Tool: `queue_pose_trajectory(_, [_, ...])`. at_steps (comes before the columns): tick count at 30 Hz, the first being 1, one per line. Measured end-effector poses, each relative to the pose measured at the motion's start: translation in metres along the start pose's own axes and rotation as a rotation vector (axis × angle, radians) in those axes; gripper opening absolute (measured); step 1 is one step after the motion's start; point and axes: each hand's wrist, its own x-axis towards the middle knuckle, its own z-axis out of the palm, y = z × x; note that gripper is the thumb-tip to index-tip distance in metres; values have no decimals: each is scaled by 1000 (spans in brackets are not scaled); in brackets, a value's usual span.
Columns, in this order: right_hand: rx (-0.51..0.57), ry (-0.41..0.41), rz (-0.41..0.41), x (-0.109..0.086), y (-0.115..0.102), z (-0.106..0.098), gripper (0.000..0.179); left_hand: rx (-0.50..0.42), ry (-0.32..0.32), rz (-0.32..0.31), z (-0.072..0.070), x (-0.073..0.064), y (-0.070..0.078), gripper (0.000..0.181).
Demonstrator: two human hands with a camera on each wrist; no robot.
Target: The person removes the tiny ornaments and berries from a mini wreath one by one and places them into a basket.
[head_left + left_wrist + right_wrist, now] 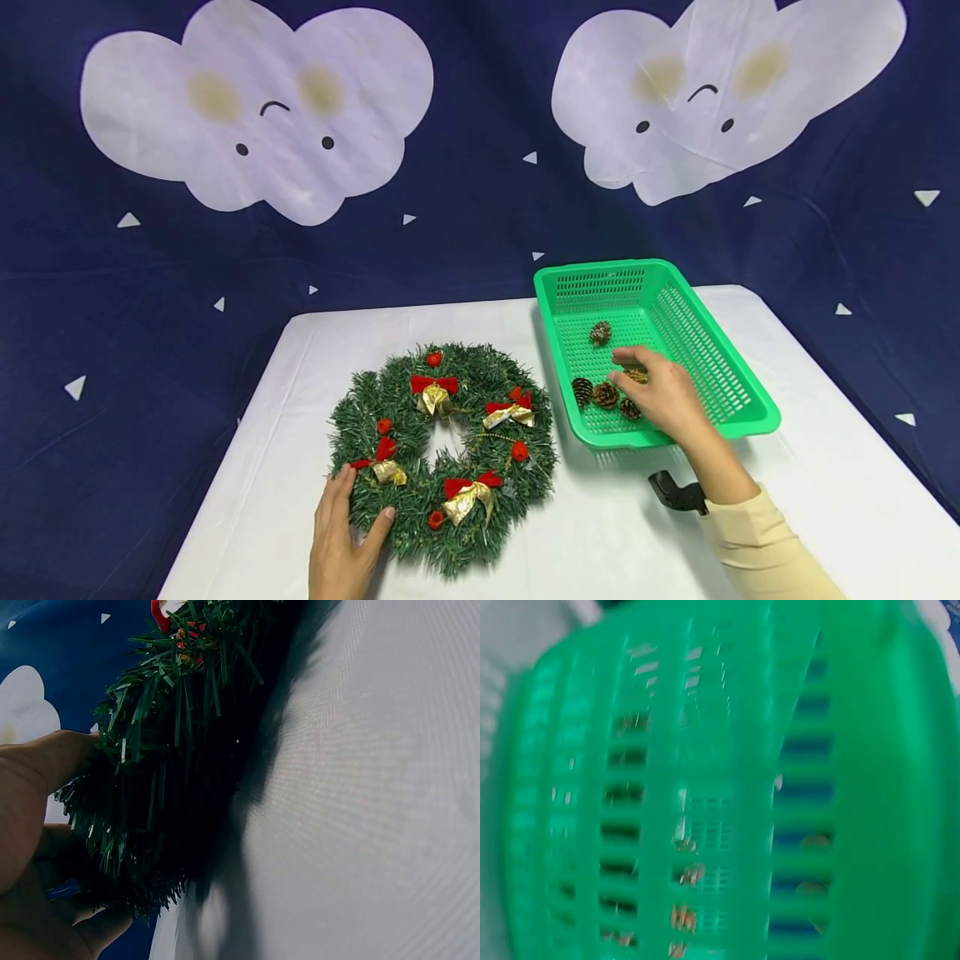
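Note:
A green wreath [517, 492] with red-and-gold bows and red berries lies on the white table. My left hand [343, 533] holds its lower left edge, thumb and fingers spread around the greenery. The left wrist view shows the wreath [150, 772] close up, with the left hand [37, 825] against its side, partly in shadow. My right hand [663, 396] reaches over the green basket [558, 358], thumb and index finger apart. A golden-brown pine cone [636, 374] shows between them; I see no clear grip on it. The basket wall [727, 750] fills the blurred right wrist view.
Brown pine cones [605, 394] lie near the basket's front, and a single pine cone [600, 333] sits farther back. A black curved piece [678, 493] juts out beside the right wrist. Behind the table hangs a dark blue cloth [480, 167] with cloud faces.

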Motion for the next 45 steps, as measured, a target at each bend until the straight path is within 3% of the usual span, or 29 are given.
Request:
queue_pose_trajectory(17, [134, 16, -122, -16, -42, 28, 37, -4, 21, 19, 1, 0, -2, 75])
queue_pose_trajectory(26, [131, -2, -173, -25, -59, 45, 36, -15, 53, 58, 2, 0, -3, 75])
queue_pose_trajectory(45, [189, -11, -293, -45, -81, 70, 38, -22, 43, 46, 2, 0, -4, 76])
